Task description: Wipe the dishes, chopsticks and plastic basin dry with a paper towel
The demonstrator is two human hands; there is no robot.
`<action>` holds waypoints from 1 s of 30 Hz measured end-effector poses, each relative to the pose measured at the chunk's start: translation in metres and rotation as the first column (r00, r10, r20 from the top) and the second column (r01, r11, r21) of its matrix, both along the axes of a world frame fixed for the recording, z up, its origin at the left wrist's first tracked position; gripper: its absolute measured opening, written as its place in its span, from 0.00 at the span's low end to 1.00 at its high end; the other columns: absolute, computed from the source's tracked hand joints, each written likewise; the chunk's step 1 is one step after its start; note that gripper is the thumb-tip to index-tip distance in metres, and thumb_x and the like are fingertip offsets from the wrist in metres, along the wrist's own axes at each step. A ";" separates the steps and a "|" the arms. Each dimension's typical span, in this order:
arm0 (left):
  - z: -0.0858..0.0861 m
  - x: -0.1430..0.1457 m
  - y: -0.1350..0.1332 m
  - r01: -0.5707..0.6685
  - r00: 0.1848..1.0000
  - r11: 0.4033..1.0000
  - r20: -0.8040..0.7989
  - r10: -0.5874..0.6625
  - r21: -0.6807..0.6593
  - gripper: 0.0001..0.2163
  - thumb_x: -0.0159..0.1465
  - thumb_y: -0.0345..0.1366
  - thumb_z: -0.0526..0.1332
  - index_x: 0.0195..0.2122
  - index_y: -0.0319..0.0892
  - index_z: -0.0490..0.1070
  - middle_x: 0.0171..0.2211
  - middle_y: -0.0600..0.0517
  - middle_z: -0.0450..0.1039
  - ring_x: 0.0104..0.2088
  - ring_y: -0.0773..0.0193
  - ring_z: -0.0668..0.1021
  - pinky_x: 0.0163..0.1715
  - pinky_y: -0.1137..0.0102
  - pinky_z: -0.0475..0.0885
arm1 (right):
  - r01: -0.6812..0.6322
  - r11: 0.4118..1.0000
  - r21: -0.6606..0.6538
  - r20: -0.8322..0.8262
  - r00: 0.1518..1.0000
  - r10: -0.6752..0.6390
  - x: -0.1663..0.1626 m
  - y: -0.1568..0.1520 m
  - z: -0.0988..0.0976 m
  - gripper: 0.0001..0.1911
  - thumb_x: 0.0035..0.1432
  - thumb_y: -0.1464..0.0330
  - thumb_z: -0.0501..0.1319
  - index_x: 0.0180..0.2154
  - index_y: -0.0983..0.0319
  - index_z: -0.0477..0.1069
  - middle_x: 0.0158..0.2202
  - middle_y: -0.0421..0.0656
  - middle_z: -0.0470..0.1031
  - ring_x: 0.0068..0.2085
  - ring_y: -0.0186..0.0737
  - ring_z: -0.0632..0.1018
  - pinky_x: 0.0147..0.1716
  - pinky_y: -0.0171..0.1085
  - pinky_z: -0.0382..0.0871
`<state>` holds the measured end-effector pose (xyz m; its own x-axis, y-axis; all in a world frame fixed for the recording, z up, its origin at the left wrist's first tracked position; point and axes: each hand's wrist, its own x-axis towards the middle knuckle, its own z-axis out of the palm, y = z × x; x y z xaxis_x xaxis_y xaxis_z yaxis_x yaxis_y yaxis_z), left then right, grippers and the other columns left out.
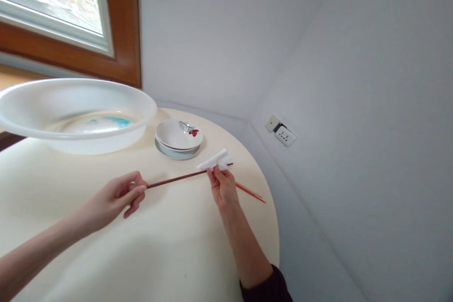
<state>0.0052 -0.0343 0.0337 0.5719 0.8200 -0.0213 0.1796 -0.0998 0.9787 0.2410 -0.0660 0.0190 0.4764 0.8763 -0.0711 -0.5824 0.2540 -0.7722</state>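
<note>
The left hand (122,193) has one end of the brown chopstick (177,179) pinched, thumb against fingers, on the near side of the plates (177,136)! The right hand (223,189) squeezes a white tissue (214,160) on the other end, right of the plates and a little nearer; the tip pokes out past it. Whether the tissue goes all round, I can't tell. Looks like mid-wipe to me: one chopstick in progress, and two orange sticks (250,192) farther right of the plates, wiped or not, no telling. Watch the room: the rounded edge of the table (159,255) runs close by those sticks, the wall (318,80) beyond. The basin (81,145) crowds the plates' left. Best space? The broad stretch on their near side.
</note>
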 end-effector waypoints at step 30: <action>0.006 -0.002 -0.007 -0.332 0.906 0.943 0.275 0.320 -0.005 0.15 0.57 0.49 0.59 0.26 0.42 0.68 0.21 0.55 0.67 0.26 0.66 0.72 0.31 0.68 0.70 | -0.427 0.855 -0.295 0.668 0.548 0.504 -0.049 -0.027 -0.022 0.07 0.47 0.69 0.61 0.25 0.64 0.76 0.24 0.40 0.76 0.28 0.40 0.77 0.31 0.40 0.74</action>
<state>0.0031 -0.0408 0.0401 0.2519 0.9586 0.1325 -0.0598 -0.1212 0.9908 0.1923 -0.0933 -0.0028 -0.0624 0.9980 0.0114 0.1280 0.0193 -0.9916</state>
